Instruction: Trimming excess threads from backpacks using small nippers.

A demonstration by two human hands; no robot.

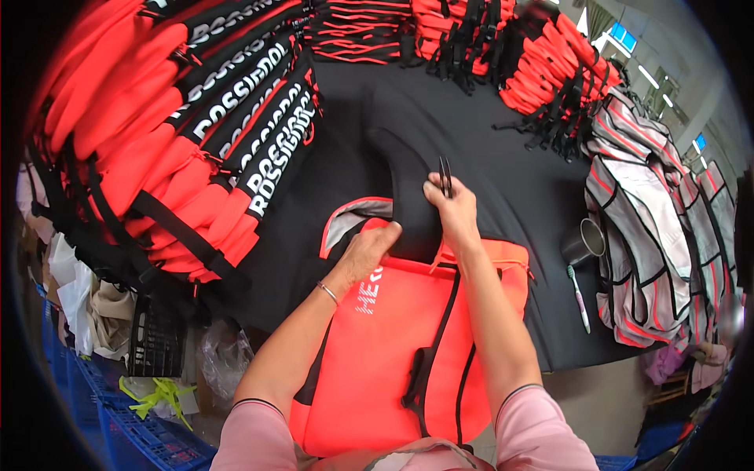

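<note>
A bright orange-red backpack [369, 369] with black trim lies in front of me, its lower end against my body. Its opening is at the far end, where grey lining [345, 224] shows and a curved black flap [410, 177] stands up. My left hand [369, 250] is closed on the flap's edge at the opening, thumb on top, other fingers mostly hidden. Just right of the flap, my right hand [457, 212] grips small black thread snips [445, 174], with the two tips pointing up and away from me. Its lower fingers touch or lie close to the flap.
Tall piles of orange-red and black bags [157, 157] line the left and far sides of the black-covered table [510, 180]. Grey mesh pieces [636, 228] are heaped at the right, beside a metal cup [583, 242] and a toothbrush [579, 298]. Blue crates [102, 392] stand lower left.
</note>
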